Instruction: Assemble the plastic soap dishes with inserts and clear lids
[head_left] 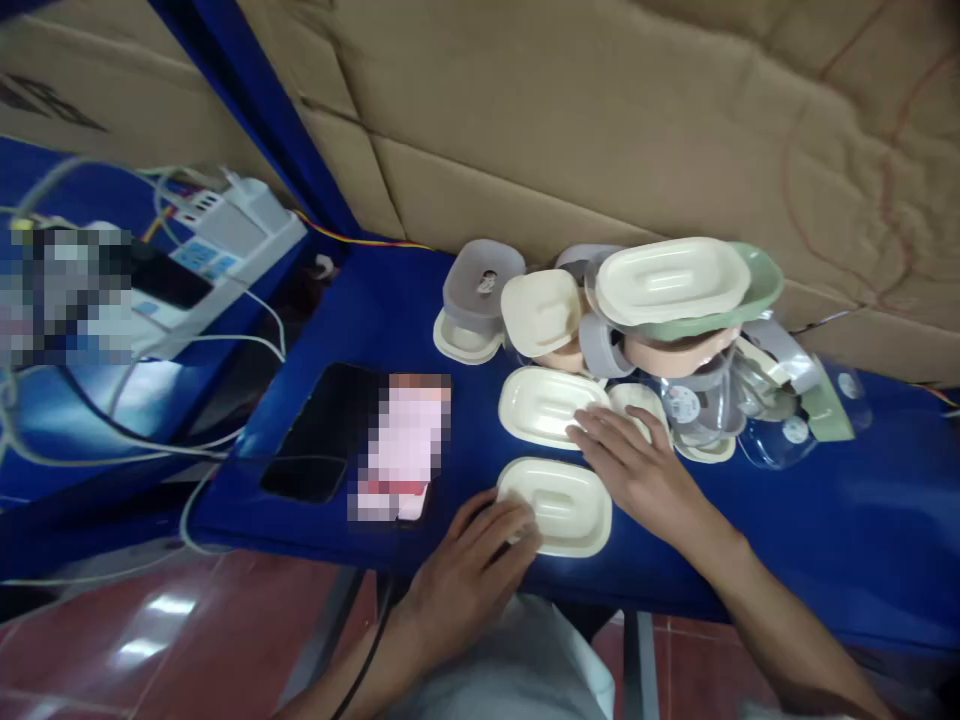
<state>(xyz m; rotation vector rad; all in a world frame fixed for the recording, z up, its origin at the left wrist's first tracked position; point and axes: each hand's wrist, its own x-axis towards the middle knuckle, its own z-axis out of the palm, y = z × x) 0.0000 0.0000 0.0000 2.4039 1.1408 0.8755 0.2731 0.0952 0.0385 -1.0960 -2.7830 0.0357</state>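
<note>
A cream oval soap dish (pixel 574 508) with a raised ridge in its middle lies near the table's front edge. My left hand (pixel 480 560) is closed around its left end, the fingertips over the rim and slightly blurred. Just behind it lies a second cream dish (pixel 536 408) of the same shape. My right hand (pixel 637 465) reaches in from the right with fingers spread, the fingertips at that dish's right end. Partly under those fingers is a smaller cream piece (pixel 637 402).
Behind the hands is a pile with a green dish (pixel 765 285), a grey tray (pixel 484 285), a peach piece (pixel 679 352) and clear plastic parts (pixel 776 445). Two phones, one a black phone (pixel 319 435), lie left. A power strip (pixel 247 265) with cables stands beyond. Cardboard (pixel 570 120) lines the back.
</note>
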